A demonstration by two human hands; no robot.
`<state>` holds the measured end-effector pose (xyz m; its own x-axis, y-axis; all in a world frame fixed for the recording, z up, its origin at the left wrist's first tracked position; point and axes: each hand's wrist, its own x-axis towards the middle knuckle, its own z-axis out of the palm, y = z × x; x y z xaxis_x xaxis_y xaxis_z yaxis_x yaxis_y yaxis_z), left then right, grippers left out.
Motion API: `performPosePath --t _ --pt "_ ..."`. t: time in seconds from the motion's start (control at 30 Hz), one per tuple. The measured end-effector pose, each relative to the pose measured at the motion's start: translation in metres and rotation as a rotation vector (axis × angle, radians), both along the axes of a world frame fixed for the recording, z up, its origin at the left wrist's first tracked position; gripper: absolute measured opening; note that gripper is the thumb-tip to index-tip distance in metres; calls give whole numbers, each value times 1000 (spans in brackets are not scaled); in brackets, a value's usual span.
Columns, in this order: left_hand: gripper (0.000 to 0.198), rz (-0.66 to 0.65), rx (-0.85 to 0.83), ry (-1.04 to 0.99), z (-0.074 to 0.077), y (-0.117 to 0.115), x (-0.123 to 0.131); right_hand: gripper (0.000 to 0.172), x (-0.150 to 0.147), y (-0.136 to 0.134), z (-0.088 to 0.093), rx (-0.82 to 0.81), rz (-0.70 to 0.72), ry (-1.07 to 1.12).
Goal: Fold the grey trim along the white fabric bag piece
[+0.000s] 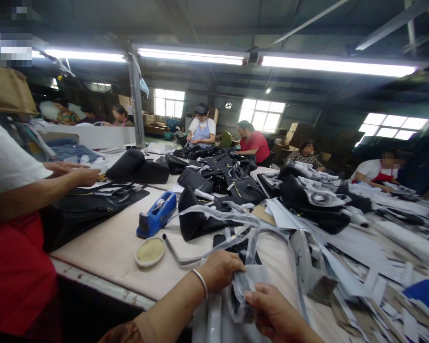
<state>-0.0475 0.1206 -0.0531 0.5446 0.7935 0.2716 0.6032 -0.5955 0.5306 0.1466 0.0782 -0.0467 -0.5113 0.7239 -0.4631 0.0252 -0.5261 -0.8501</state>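
Note:
My left hand point(223, 269), with a bangle on its wrist, is closed on the upper edge of some translucent plastic wrapping point(243, 293) at the table's front edge. On the right, my right hand point(273, 309) pinches the same wrapping between thumb and fingers. Something dark shows through the plastic, but I cannot make it out. Just beyond my hands, long straps point(252, 245) covered in clear film loop over the table beside a black bag point(193, 216). A blue tape dispenser point(157, 214) and a white dish point(150, 252) of yellowish material stand to the left.
A grey metal tape dispenser point(312, 267) stands to the right, near stacked cardboard strips point(386, 300). Black bags point(239, 188) are heaped across the table point(107, 252). At the left, a co-worker in a red apron point(17, 276) handles items; other people work farther back.

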Motion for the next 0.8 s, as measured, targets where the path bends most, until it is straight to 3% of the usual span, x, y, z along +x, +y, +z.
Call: performPosePath --t 0.13,0.27,0.37,0.5,0.63,0.7,0.8 --pt "22 178 -53 65 -10 1 -2 51 4 0 -6 -22 -15 2" --pt "15 329 -50 108 -1 -15 -6 49 4 -3 1 -40 -22 20" --pt "16 496 -21 120 11 -42 -10 45 6 -5 8 -48 -53 26" --pt "17 713 -50 158 20 -99 -17 46 8 -6 8 -94 -74 -9" --pt "25 767 -434 148 19 -141 -9 45 4 -8 4 -105 -53 -16" --pt "30 752 -588 90 19 -147 -1 45 0 -8 4 -100 -44 -13" --pt "28 727 -663 10 25 -143 9 45 -1 -9 4 -90 -41 -15"
